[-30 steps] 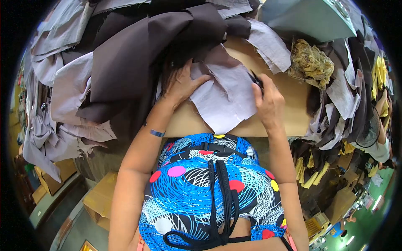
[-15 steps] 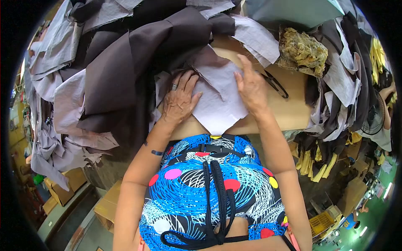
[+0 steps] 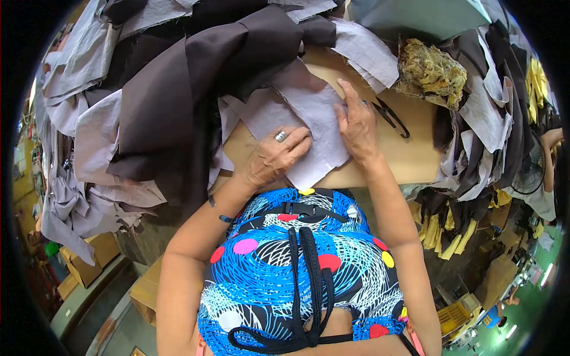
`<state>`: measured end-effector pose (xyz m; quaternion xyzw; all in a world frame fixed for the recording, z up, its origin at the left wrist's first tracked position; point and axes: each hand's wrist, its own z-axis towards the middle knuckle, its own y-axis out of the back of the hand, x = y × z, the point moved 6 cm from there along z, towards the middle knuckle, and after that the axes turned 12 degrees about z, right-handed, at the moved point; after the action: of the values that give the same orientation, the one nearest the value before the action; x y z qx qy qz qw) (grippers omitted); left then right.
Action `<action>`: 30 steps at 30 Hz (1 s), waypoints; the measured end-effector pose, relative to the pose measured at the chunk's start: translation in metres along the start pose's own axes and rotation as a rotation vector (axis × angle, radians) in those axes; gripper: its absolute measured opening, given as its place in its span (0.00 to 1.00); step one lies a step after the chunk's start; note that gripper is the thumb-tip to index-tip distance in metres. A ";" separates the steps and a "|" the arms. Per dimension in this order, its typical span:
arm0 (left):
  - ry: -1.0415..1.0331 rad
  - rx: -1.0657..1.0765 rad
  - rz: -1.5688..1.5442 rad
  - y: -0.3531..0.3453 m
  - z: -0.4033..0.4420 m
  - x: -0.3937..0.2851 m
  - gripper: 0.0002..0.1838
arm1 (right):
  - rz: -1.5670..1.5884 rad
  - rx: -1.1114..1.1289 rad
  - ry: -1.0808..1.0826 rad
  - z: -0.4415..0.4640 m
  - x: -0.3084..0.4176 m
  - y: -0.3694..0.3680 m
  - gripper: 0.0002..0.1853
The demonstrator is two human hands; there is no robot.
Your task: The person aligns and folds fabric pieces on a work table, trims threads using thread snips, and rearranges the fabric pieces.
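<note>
A pale mauve piece of fabric (image 3: 323,113) lies on the tan board in front of me, with a crease or overlapping edge across it. My left hand (image 3: 278,155), a ring on one finger, is closed with its curled fingertips on the left part of this cloth. Stretched fingers of my right hand (image 3: 357,127) rest along the cloth's right edge. Just right of that hand lies a black tool that looks like thread snips (image 3: 392,118). Another pale fabric piece (image 3: 261,111) lies under the far left side of the cloth.
Dark brown fabric (image 3: 157,98) is heaped at left, with pale pieces hanging off it. A yellowish fibrous bundle (image 3: 432,72) sits at back right beside a grey-blue bin (image 3: 415,18). More cloth (image 3: 484,113) hangs over the right side of the tan board (image 3: 409,160). A fan (image 3: 528,166) stands beyond.
My left hand has moved right and towards me, its spread fingers now curled on the cloth. More of the fabric underneath and the board shows at left. My right hand has barely moved.
</note>
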<state>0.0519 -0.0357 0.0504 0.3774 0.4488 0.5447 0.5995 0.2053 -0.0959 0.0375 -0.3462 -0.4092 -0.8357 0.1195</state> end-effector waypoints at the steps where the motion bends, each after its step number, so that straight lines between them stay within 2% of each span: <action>1: -0.022 -0.006 0.024 0.000 0.001 -0.002 0.17 | -0.002 0.018 -0.006 0.000 -0.001 0.001 0.26; 7: -0.157 0.024 0.222 0.001 0.008 -0.014 0.21 | 0.039 0.020 0.030 0.001 -0.002 0.000 0.25; 10: -0.109 0.075 0.220 -0.006 0.005 -0.011 0.22 | 0.026 0.036 0.025 0.001 -0.001 0.001 0.25; 13: -0.110 0.014 0.216 -0.005 0.004 -0.011 0.21 | 0.028 0.030 0.038 0.001 0.001 0.001 0.25; 23: -0.125 0.079 0.201 -0.001 0.005 -0.016 0.21 | 0.027 0.039 0.051 0.000 -0.001 -0.001 0.25; 26: -0.153 0.063 0.241 -0.006 0.000 -0.026 0.21 | -0.010 0.080 0.021 0.000 -0.003 -0.001 0.21; 30: -0.128 0.062 0.236 -0.009 -0.004 -0.028 0.21 | -0.010 0.081 0.011 0.000 -0.001 0.000 0.21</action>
<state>0.0512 -0.0648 0.0443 0.4801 0.3786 0.5721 0.5467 0.2057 -0.0964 0.0370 -0.3343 -0.4438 -0.8210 0.1313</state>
